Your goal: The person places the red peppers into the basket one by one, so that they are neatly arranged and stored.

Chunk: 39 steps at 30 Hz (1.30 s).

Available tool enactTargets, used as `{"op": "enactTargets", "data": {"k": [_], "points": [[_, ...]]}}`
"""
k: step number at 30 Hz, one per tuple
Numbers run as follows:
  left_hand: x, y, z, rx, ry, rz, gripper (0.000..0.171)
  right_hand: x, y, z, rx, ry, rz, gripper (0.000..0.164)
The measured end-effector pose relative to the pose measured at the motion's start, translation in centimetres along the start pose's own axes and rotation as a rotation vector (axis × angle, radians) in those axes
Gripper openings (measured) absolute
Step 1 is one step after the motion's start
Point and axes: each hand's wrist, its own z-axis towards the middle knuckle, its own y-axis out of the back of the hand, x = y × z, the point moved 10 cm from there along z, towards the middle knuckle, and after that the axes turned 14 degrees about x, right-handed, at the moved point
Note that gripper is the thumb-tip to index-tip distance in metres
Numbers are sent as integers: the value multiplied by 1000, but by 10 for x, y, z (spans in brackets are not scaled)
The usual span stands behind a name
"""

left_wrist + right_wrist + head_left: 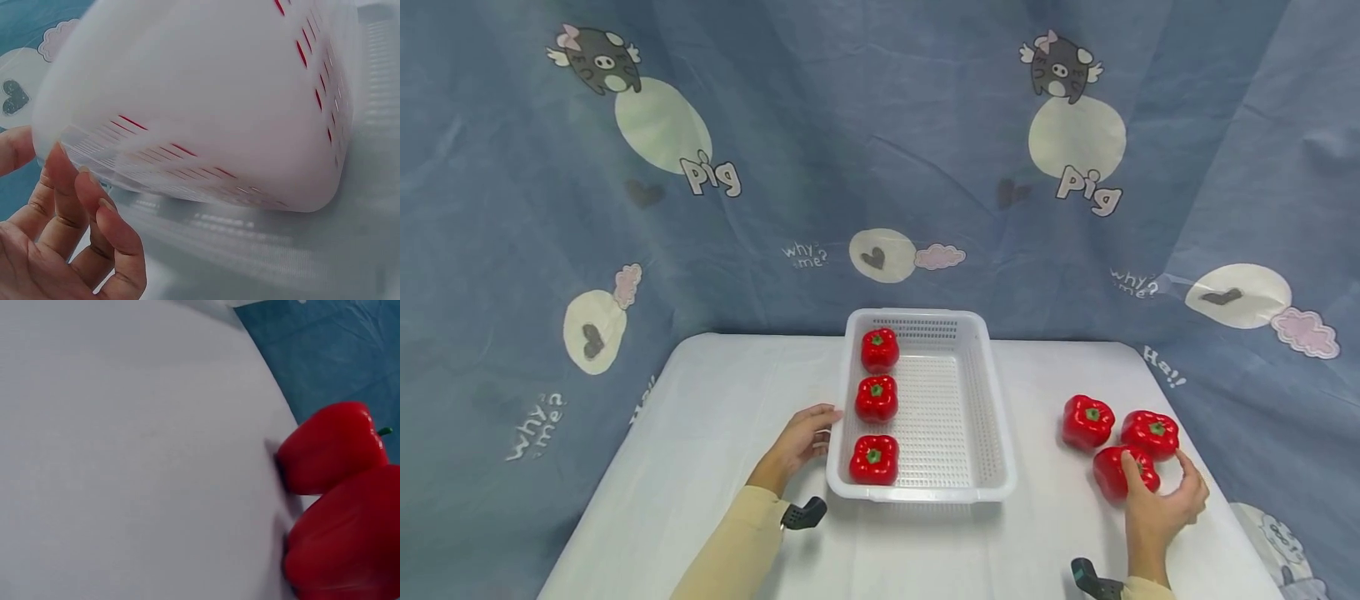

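My left hand (pixel 801 442) is at the left wall of a white plastic basket (pixel 1003 442), its fingertips at the rim and side. In the left wrist view the loosely bent fingers (pixel 59 206) stand beside the slotted wall. Three red bell peppers line the basket's left side: back (pixel 880 350), middle (pixel 876 398) and front (pixel 874 460). My right hand (pixel 1161 504) reaches over the nearest loose bell pepper (pixel 1108 473), thumb overlapping it and fingers spread at its right. Behind it sit a left pepper (pixel 1086 422) and a right pepper (pixel 1150 433). The right wrist view shows two peppers (pixel 331 450), but no hand.
The white table (pixel 760 375) carries the basket in its middle and the loose peppers near its right edge. A blue cloth (pixel 880 150) with pig prints hangs behind and around the table. Dark wrist cameras (pixel 803 513) sit on both wrists.
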Motion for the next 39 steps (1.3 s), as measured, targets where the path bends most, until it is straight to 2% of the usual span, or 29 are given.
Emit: {"op": "enactTargets", "data": {"k": [6, 11, 19, 31, 39], "points": [[1, -1, 1, -1, 1, 0, 32, -34, -10, 12, 62, -85, -12, 78], [1, 2, 0, -9, 3, -5, 32, -56, -20, 25, 96, -104, -23, 82], [1, 2, 1, -3, 0, -2, 30, -35, -23, 7, 138, -106, -26, 81], [2, 1, 2, 8, 8, 5, 31, -38, -25, 3, 166, -119, -39, 81], [1, 1, 2, 6, 3, -13, 32, -35, -25, 3, 164, -82, -47, 81]]}}
